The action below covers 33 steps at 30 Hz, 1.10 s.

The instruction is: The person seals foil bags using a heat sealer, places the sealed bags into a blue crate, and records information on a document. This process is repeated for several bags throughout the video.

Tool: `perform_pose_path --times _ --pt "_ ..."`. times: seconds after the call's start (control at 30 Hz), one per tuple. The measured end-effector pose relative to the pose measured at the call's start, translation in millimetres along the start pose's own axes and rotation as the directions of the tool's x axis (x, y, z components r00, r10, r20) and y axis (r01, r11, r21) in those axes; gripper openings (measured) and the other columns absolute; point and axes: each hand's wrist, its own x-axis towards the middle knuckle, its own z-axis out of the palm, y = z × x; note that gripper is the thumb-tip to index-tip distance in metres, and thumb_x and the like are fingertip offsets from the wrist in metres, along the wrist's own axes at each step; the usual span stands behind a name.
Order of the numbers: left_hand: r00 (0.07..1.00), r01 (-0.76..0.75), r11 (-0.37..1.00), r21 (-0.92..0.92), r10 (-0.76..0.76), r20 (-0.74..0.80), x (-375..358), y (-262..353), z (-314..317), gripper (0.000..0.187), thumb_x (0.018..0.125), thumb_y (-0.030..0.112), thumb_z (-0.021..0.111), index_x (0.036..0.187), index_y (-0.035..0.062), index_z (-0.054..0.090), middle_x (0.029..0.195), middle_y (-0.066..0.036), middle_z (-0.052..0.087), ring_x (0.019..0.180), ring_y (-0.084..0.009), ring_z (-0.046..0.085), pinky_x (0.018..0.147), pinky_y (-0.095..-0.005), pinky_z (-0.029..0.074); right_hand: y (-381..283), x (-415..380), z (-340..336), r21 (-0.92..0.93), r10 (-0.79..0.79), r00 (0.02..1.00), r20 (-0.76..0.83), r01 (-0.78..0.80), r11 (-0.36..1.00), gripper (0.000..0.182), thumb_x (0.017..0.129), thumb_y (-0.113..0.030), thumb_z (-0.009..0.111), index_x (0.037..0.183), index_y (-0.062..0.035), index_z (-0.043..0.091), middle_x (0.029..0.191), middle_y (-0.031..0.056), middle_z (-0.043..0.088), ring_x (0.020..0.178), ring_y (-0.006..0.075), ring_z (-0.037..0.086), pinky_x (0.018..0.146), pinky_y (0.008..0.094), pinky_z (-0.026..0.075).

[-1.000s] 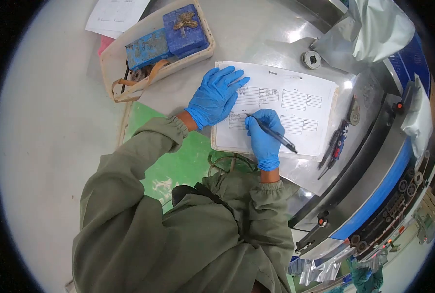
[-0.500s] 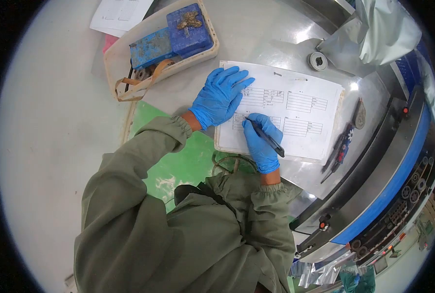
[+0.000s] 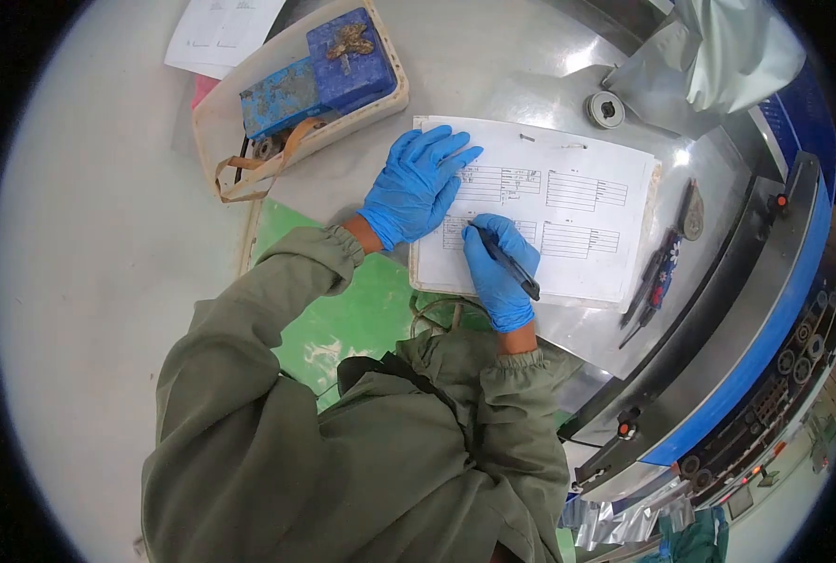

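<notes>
One head-worn camera supplies the view. It looks forward and steeply down from above the torso [image 3: 343, 460], which fills the lower frame. Coverage is wide, with dark curved borders. The paper [image 3: 587, 267], left hand [image 3: 413, 192] and right hand [image 3: 502, 272] appear near mid-frame, within arm's reach. The bin [image 3: 371, 109] marks the upper left.
</notes>
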Motion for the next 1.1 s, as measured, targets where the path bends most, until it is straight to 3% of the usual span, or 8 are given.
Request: perform_pose_path --times 0.33,0.53,0.87,0.93,0.97,1.03,1.07,1.1 --pt "1.000 0.007 1.000 -0.019 -0.006 0.010 -0.5 2.6 -0.3 0.045 0.083 0.009 0.051 0.128 0.0133 0.047 0.130 -0.011 0.045 0.122 -0.0308 0.039 0.103 -0.0469 0.025 7.8 -0.6 -1.3 -0.072 -0.095 0.995 -0.017 0.094 0.993 0.013 0.078 -0.004 0.065 0.090 -0.0008 0.061 0.079 0.0082 0.064 0.069 0.0086 0.060 0.064 0.0228 0.049" --pt "1.000 0.010 1.000 -0.013 -0.010 0.015 0.8 1.2 -0.2 0.045 0.083 0.010 0.051 0.128 0.0135 0.048 0.130 -0.011 0.045 0.123 -0.0304 0.038 0.103 -0.0464 0.026 3.8 -1.1 -2.5 -0.050 0.013 1.000 -0.025 -0.015 0.999 0.014 0.077 -0.004 0.066 0.089 -0.0008 0.060 0.077 0.0091 0.064 0.068 0.0105 0.061 0.063 0.0241 0.049" --pt "1.000 0.007 1.000 -0.005 -0.007 -0.002 1.0 1.4 0.8 0.044 0.083 0.010 0.051 0.127 0.0132 0.048 0.130 -0.011 0.045 0.122 -0.0299 0.039 0.103 -0.0460 0.026 7.6 0.3 -0.2 -0.082 -0.047 0.998 -0.041 0.044 0.996 0.011 0.079 -0.003 0.065 0.089 -0.0011 0.061 0.077 0.0073 0.063 0.067 0.0088 0.060 0.063 0.0226 0.049" --pt "1.000 0.010 1.000 -0.006 -0.010 0.003 -3.2 2.8 0.3 0.044 0.083 0.010 0.050 0.127 0.0129 0.049 0.130 -0.011 0.045 0.122 -0.0300 0.039 0.103 -0.0460 0.026 12.1 0.4 -2.7 0.188 0.091 0.994 -0.061 -0.079 0.979 0.013 0.079 -0.005 0.065 0.090 -0.0005 0.060 0.076 0.0070 0.063 0.064 0.0077 0.058 0.058 0.0213 0.047" --pt "1.000 0.003 1.000 -0.005 -0.003 -0.007 -3.5 2.3 1.0 0.044 0.083 0.010 0.051 0.127 0.0128 0.049 0.129 -0.011 0.046 0.122 -0.0302 0.040 0.103 -0.0459 0.026 8.7 -0.7 -10.0 0.186 0.084 0.994 -0.064 -0.070 0.980 0.013 0.079 -0.005 0.065 0.090 -0.0005 0.060 0.076 0.0070 0.063 0.064 0.0077 0.058 0.058 0.0213 0.047" --pt "0.999 -0.014 1.000 -0.003 0.014 -0.037 1.2 2.2 -0.3 0.043 0.084 0.010 0.051 0.127 0.0126 0.049 0.129 -0.011 0.046 0.121 -0.0304 0.040 0.103 -0.0458 0.027 -4.7 1.0 -33.8 0.446 0.324 0.933 -0.158 -0.225 0.866 0.013 0.081 -0.012 0.065 0.079 -0.0001 0.062 0.065 0.0056 0.060 0.056 0.0075 0.053 0.051 0.0224 0.042" --pt "0.999 -0.010 1.000 -0.001 0.010 -0.036 0.7 3.0 -1.8 0.043 0.084 0.010 0.050 0.126 0.0125 0.049 0.129 -0.011 0.046 0.121 -0.0307 0.040 0.103 -0.0455 0.027 -12.8 2.1 -46.9 0.443 0.317 0.933 -0.169 -0.215 0.870 0.013 0.081 -0.012 0.065 0.079 -0.0001 0.062 0.065 0.0056 0.060 0.056 0.0075 0.053 0.051 0.0224 0.042" --pt "0.999 -0.011 1.000 -0.003 0.011 -0.031 -0.3 4.9 -2.5 0.042 0.084 0.011 0.050 0.126 0.0123 0.049 0.128 -0.012 0.047 0.121 -0.0310 0.040 0.103 -0.0453 0.027 -21.4 1.0 -61.2 0.229 0.378 0.912 -0.159 -0.338 0.913 0.021 0.083 -0.017 0.064 0.072 -0.0003 0.061 0.060 0.0045 0.058 0.053 0.0077 0.050 0.049 0.0236 0.040"
